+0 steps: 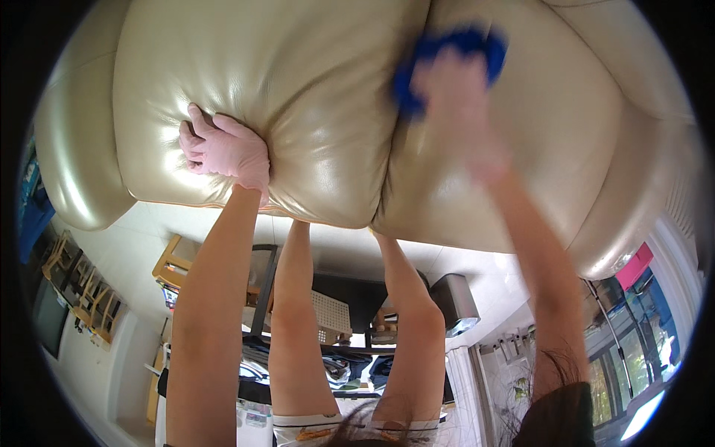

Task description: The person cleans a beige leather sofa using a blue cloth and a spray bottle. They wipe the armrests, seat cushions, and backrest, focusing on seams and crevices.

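Note:
A beige leather sofa (pixel 329 167) fills the upper part of the view, its two seat cushions meeting at a dark seam. My left hand (pixel 229 148), in a pink glove, presses into the left cushion with its fingers loosely curled, and the leather creases around it. Over the right cushion, near the seam, my right hand (pixel 455 84) wears a pink glove too and is blurred. Beneath its palm and fingers is a dark blue cloth (pixel 491 53), flat against the leather. The blur hides how the fingers hold it.
Padded sofa arms (pixel 78 173) bound the seat on both sides. Behind my legs are a wooden chair (pixel 170 262), a perforated white basket (pixel 329 313) and a dark grey bin-like box (pixel 455 302) on the pale floor. A thin metal pole (pixel 611 329) stands by the window at right.

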Tool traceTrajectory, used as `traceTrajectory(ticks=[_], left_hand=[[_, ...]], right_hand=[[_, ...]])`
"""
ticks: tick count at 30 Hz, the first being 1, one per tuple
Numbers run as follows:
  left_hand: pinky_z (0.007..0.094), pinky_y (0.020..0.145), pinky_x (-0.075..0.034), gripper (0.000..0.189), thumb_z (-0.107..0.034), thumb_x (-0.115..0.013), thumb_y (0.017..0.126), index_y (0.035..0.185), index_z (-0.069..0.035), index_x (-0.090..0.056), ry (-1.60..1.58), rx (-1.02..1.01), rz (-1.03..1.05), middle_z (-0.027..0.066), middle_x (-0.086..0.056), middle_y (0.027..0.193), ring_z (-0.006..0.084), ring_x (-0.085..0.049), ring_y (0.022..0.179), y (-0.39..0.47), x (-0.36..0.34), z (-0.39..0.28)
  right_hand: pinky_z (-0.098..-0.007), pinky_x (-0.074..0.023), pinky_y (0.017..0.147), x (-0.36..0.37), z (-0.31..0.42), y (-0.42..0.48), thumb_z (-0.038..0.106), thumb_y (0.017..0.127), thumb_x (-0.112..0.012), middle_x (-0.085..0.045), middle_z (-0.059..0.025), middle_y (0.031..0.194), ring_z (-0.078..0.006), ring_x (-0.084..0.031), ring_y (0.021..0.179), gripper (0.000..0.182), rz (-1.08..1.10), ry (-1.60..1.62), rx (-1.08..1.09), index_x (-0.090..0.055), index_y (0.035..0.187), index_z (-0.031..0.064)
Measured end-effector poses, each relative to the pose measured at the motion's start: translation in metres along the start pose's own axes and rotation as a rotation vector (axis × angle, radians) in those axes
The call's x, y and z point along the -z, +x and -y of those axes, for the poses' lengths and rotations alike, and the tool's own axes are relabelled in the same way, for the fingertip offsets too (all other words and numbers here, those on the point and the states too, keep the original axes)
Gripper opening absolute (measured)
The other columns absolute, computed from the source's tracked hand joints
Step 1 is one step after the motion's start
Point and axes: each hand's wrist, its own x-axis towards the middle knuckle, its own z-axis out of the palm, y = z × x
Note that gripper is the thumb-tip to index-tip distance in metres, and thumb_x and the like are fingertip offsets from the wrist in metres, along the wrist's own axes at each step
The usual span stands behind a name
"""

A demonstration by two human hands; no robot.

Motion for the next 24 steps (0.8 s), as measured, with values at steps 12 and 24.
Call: traceTrajectory(ticks=[12,24], left_hand=[[0.0574,0.114,-0.021,0.051,-0.038,-0.037,0.106,0.153,-0.017,-0.04,-0.089,-0.03,-0.042,0.019,-0.035,0.155,0.0344,-0.03,0.144,-0.001,0.001,-0.015],[0.0525,0.108,-0.036,0.047,-0.037,-0.043,0.106,0.15,-0.021,-0.045,0.104,-0.023,0.131,0.0137,-0.046,0.149,0.0323,-0.051,0.13,0.009,0.037,-0.016]], right_hand=[[-0.0416,-0.0429,0.079,-0.008,-0.058,0.076,0.01,0.09,-0.055,-0.066,-0.0077,0.085,-0.0257,-0.061,0.091,0.019,-0.458,-0.187,-0.182,-0.072,0.087,0.0171],[-0.0409,-0.0472,0.088,-0.018,0.234,-0.229,-0.006,0.07,-0.067,-0.07,-0.0052,0.097,-0.0276,-0.063,0.099,0.031,-0.269,0.923,-1.162,-0.069,0.095,0.0111]])
